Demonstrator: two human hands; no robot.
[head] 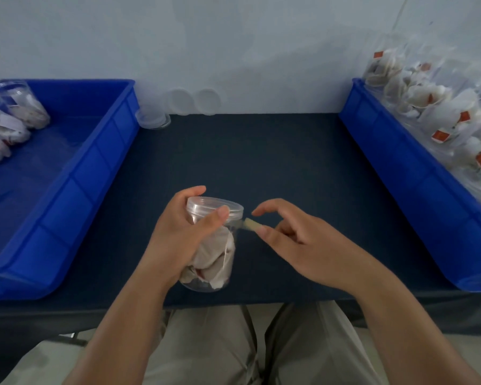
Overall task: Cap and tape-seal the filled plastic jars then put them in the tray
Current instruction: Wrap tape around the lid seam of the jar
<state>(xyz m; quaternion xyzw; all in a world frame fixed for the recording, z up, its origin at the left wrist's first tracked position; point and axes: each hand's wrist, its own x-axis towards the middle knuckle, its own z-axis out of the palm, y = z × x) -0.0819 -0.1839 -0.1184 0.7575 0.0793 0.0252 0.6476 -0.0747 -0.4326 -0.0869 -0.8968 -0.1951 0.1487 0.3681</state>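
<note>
**Materials and finishes**

Jar [206, 284] and lid [214, 208]: clear, smooth, glossy plastic.
Tape strip [250, 225]: translucent yellowish film.
Left tray [95, 162], right tray [400, 162]: shiny blue plastic.
Table cover [261, 157]: dark matt cloth.
Sachets [214, 257]: matt white paper.

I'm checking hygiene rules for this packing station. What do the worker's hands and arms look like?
Both the left hand and right hand are bare: no gloves, rings, watch or wristband visible. Forearms are uncovered, with no sleeve in frame. Light beige trousers show below.
</note>
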